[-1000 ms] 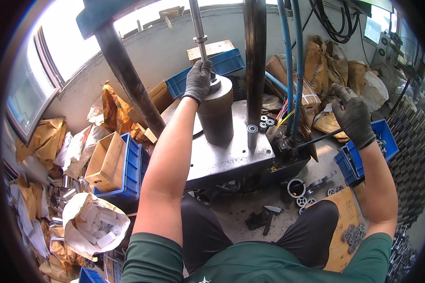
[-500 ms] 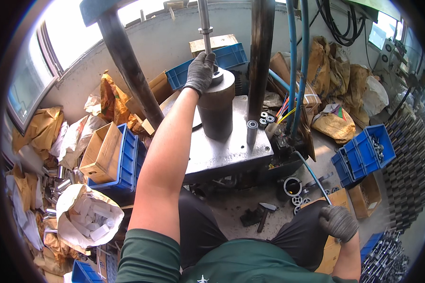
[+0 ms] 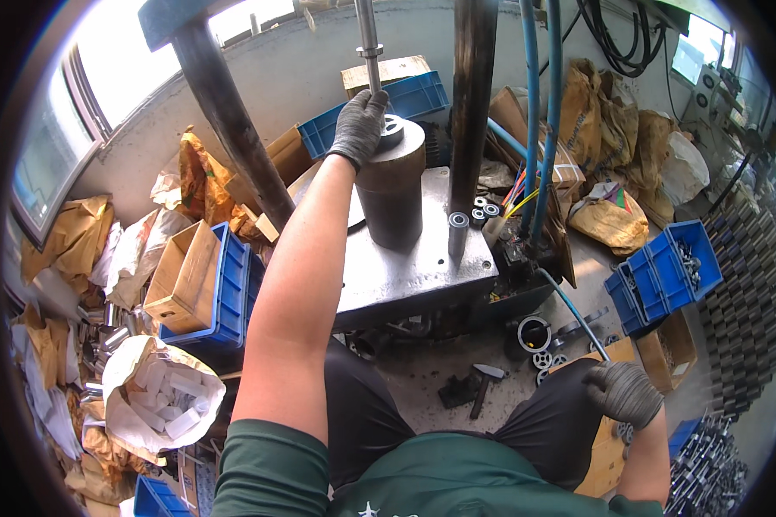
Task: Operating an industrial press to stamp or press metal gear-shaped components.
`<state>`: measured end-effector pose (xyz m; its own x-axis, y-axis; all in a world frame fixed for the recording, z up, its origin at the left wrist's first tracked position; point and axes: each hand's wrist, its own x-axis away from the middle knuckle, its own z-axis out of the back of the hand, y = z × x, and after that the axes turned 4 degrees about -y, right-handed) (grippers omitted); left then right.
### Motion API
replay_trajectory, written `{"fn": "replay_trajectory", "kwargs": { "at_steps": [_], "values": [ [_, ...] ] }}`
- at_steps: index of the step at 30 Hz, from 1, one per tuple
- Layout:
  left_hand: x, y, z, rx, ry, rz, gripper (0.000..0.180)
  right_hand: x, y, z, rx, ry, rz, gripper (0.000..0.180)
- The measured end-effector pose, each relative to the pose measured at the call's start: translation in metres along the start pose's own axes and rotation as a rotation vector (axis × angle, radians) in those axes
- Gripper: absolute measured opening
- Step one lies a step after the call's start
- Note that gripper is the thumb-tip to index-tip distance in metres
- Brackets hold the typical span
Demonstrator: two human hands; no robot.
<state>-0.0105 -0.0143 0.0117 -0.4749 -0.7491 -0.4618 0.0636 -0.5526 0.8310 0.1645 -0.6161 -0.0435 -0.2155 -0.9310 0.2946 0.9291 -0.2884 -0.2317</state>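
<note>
My left hand point(image 3: 359, 125), in a grey glove, is wrapped around the lower part of an upright steel shaft point(image 3: 369, 50). The shaft meets a dark spoked wheel point(image 3: 392, 127) on top of a thick metal cylinder point(image 3: 389, 202). That cylinder stands on a shiny steel press table point(image 3: 379, 284). Over at the right, my gloved right hand point(image 3: 625, 395) is closed around the end of a long blue lever point(image 3: 571, 303), which runs up to the table's right corner. Part of the wheel is hidden behind my left fingers.
A short metal tube point(image 3: 459, 237) stands at the table's right corner, near several bearings point(image 3: 490, 209). Dark columns point(image 3: 472, 103) rise behind. A hammer point(image 3: 483, 388) lies on the floor. Blue crates point(image 3: 664, 280) stand right; a sack of white pieces point(image 3: 159, 396) stands left.
My right hand and the lever's end have moved slightly up and to the right. My left hand stays on the shaft, and the spoked wheel beside it shows a little more. The view has shifted slightly.
</note>
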Motion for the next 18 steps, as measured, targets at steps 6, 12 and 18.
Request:
{"fn": "replay_trajectory", "kwargs": {
  "at_steps": [6, 12, 18],
  "values": [
    [-0.001, -0.006, -0.001, 0.143, 0.009, -0.021, 0.038, 0.006, 0.001, -0.020, -0.030, 0.140, -0.018, 0.019],
    [0.000, -0.006, 0.009, 0.414, -0.020, 0.012, 0.043, 0.006, 0.000, -0.023, -0.029, 0.179, -0.044, 0.015],
    [-0.005, -0.007, 0.010, 0.448, -0.030, 0.047, 0.049, 0.005, 0.003, -0.026, 0.005, 0.203, -0.056, 0.014]
  ]
}}
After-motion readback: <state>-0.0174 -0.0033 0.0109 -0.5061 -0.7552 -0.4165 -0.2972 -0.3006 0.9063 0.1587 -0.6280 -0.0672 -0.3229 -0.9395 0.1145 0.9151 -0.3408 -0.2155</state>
